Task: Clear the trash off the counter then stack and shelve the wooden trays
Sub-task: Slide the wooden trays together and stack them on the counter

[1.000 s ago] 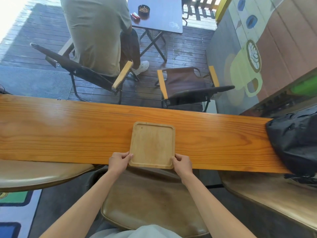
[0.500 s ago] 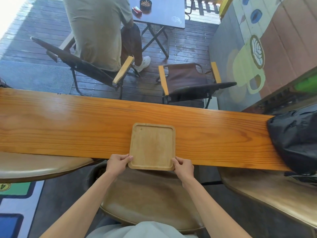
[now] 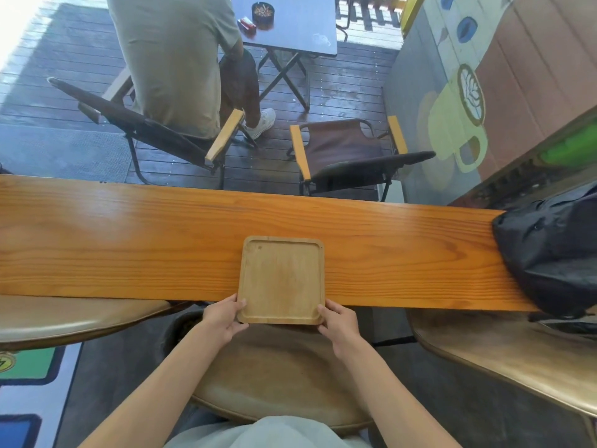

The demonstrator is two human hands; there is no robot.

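1. Long orange-brown wooden tabletop runs across the view
2. Left hand, grip pinching near-left corner of square light wooden tray, thumb on the rim
3. Tray lies flat mid-tabletop, its near edge overhanging the tabletop's front edge, above a round tan padded stool seat
4. Right hand, grip pinching the tray's near-right corner
5. Black crumpled bag on the tabletop's far right end, well apart from the tray

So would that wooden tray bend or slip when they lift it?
Probably stiff: the wooden tray looks like solid wood. Likely light, being thin and empty. The left hand and right hand pinch its near corners, so it might tilt.
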